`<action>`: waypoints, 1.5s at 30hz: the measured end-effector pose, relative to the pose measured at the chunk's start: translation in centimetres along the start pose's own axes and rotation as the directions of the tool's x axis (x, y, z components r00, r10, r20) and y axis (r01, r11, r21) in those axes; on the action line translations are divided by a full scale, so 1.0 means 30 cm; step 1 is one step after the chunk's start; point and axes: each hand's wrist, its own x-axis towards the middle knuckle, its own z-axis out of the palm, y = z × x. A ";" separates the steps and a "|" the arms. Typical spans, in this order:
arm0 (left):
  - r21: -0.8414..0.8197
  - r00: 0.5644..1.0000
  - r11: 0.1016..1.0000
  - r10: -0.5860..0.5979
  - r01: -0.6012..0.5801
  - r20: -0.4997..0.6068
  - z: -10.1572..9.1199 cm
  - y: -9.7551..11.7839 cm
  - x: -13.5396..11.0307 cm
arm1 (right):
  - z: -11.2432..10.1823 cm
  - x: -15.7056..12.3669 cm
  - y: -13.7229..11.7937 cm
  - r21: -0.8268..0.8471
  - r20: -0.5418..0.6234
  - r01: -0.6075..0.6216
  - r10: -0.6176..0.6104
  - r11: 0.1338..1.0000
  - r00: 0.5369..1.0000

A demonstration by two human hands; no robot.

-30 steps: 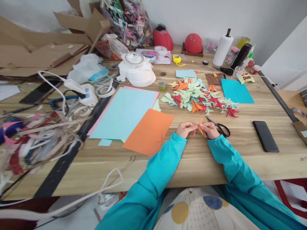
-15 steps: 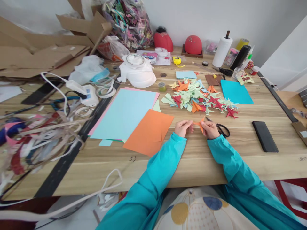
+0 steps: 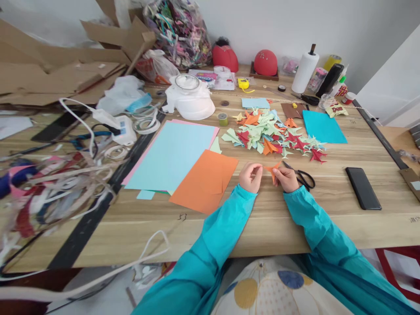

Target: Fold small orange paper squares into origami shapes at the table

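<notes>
Between my hands, just above the table, is a small orange origami crane (image 3: pixel 273 168). My right hand (image 3: pixel 286 178) pinches its body between thumb and fingers. At its left point, the thumb and fingertips of my left hand (image 3: pixel 250 176) are pressed together on the thin tip. Black-handled scissors (image 3: pixel 306 179) lie beside my right hand, partly hidden by it. Beyond both hands is a heap of folded paper cranes (image 3: pixel 267 127) in pale green, orange, red and blue. Left of my left hand lie orange paper sheets (image 3: pixel 200 179), overlapping a light blue sheet (image 3: pixel 173 153).
A black phone (image 3: pixel 363 188) lies on the right. Turquoise paper (image 3: pixel 323 127) is behind the heap's right end. Ribbons (image 3: pixel 62 188), cords and a power strip (image 3: pixel 120 130) clutter the left. At the back stand a white roll (image 3: pixel 305 72) and a red pincushion (image 3: pixel 265 63).
My left hand has turned slightly, its fingers now more curled at the crane's tip. The crane has tilted a little in my right hand. The whole view has shifted slightly.
</notes>
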 end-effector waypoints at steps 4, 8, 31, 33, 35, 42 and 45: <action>0.101 0.951 0.953 0.271 -0.287 0.150 0.014 0.015 -0.020 | 0.013 -0.001 0.004 -0.049 0.011 0.027 -0.026 0.998 1.000; 0.132 0.903 0.907 0.364 -0.399 0.229 0.035 0.004 -0.031 | 0.012 -0.005 0.002 -0.121 -0.047 0.053 -0.059 0.991 0.997; -0.417 0.831 0.726 -0.528 0.547 0.173 0.022 -0.028 0.026 | 0.004 -0.022 0.018 0.026 -0.094 0.072 -0.069 0.997 0.993; -0.517 0.804 0.639 -0.564 0.570 0.188 0.019 -0.029 0.031 | 0.002 -0.015 0.013 0.033 -0.236 0.109 -0.098 0.993 0.967; -0.588 0.792 0.565 -0.562 0.579 0.239 0.020 -0.024 0.029 | 0.001 -0.009 0.008 0.073 -0.296 0.124 -0.097 0.990 0.950; -0.520 0.799 0.610 -0.500 0.598 0.334 0.034 -0.013 0.010 | 0.013 -0.004 0.015 0.093 -0.085 0.134 -0.127 0.987 0.988; -0.448 0.798 0.660 -0.500 0.603 0.337 0.028 -0.019 0.012 | 0.009 -0.003 0.021 0.007 -0.080 0.179 -0.178 0.984 0.981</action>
